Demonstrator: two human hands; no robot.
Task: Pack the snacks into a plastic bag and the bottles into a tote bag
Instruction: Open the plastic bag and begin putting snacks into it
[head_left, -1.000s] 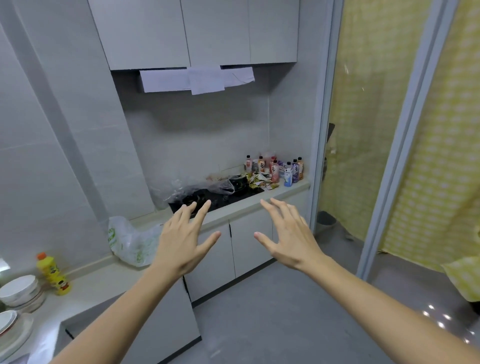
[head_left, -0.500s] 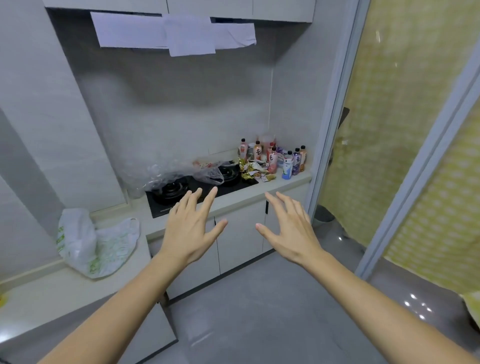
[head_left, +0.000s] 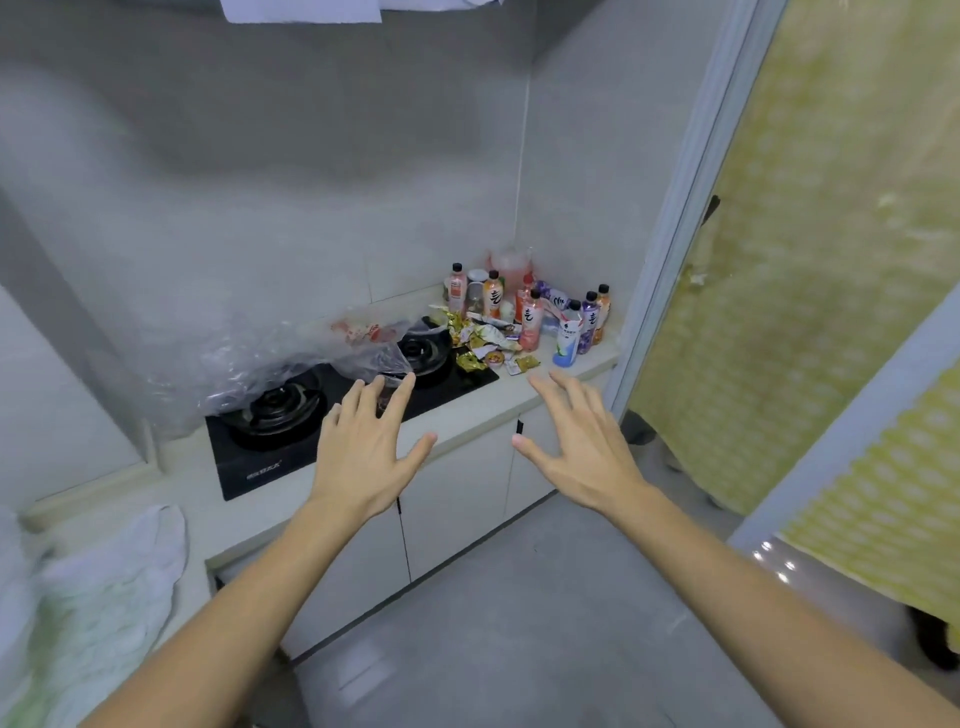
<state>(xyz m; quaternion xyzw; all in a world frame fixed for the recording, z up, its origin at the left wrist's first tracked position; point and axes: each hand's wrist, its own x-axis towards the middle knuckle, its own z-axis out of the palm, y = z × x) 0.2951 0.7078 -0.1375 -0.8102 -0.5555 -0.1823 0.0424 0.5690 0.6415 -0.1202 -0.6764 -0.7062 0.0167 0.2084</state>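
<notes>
Left hand: held out over the worktop edge, fingers spread, holding nothing.
Right hand: raised beside it, fingers spread, empty too.
Bottles: stood clustered in the far corner of the worktop by the wall.
Snacks: lay scattered in front of the bottles, beside the hob.
Plastic bag: clear, crumpled over the hob's burners.
White bag: lay at the near left, blurred.

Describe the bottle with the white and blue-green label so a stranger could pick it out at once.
Find the black gas stove on the counter, then the cluster of bottles in the corner to its right. The white and blue-green bottle stands at the cluster's front, nearest the counter edge. Its neighbours are pink, orange or purple.
</notes>
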